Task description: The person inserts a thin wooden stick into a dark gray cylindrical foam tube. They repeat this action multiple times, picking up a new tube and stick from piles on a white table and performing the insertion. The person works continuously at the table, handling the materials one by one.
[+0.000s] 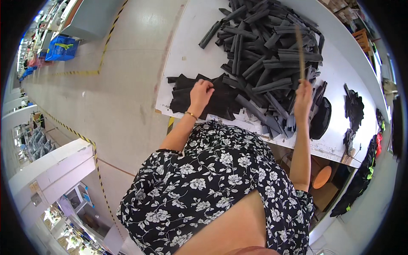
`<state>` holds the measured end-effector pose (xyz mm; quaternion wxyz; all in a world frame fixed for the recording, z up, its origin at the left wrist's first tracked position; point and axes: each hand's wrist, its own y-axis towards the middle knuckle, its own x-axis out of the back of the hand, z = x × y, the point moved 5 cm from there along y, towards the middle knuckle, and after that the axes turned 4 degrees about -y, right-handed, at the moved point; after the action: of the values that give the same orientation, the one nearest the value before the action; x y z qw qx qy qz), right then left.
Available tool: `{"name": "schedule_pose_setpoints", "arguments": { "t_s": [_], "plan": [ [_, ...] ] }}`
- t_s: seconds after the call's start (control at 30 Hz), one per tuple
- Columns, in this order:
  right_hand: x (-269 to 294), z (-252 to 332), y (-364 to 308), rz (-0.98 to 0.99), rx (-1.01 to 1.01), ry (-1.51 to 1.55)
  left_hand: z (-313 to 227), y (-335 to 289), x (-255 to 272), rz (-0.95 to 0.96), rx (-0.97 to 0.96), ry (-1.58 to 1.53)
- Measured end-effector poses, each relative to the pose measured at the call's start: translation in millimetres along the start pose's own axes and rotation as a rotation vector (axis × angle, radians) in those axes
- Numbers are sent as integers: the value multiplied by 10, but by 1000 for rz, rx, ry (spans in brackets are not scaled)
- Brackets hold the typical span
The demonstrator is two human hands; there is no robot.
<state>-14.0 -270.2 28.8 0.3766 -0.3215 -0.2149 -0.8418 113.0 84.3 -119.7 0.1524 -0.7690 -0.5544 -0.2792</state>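
Observation:
My left hand [202,94] hovers over or rests on a spread of flat black fabric pieces [180,100] near the table's front left; its fingers are curled in, and whatever they may hold is hidden. In my right hand [303,100] a thin wooden stick [301,51] is gripped at its lower end and points away from me, slightly blurred. Behind and between my hands lies a large heap of dark grey folded fabric strips [255,55], many curled like tubes. The stick passes in front of the heap's right side.
A black rounded pouch-like item [321,119] lies right of my right hand. More black pieces [353,108] sit farther right on the white table [191,38]. An orange round stool seat [322,177] shows below the table. At far left stands a blue basket [62,48].

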Motion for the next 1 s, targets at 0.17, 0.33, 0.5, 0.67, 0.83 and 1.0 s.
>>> {"name": "schedule_pose_setpoints", "arguments": {
  "t_s": [0.17,0.33,0.5,0.67,0.83,1.0],
  "plan": [
    [-437,168,-382,379,80,-81,447,126,-40,100,-27,261],
    [-511,250,-535,468,335,-160,379,207,92,88,-106,153],
    [-629,332,-599,517,478,-158,456,240,196,156,-64,96],
    [-607,400,-550,572,403,-212,158,372,357,165,-112,-32],
    [-603,385,-477,539,425,-213,-95,428,427,195,-85,-122],
    [-479,462,-417,547,376,-219,-120,481,434,199,-117,-90]
  ]
}}
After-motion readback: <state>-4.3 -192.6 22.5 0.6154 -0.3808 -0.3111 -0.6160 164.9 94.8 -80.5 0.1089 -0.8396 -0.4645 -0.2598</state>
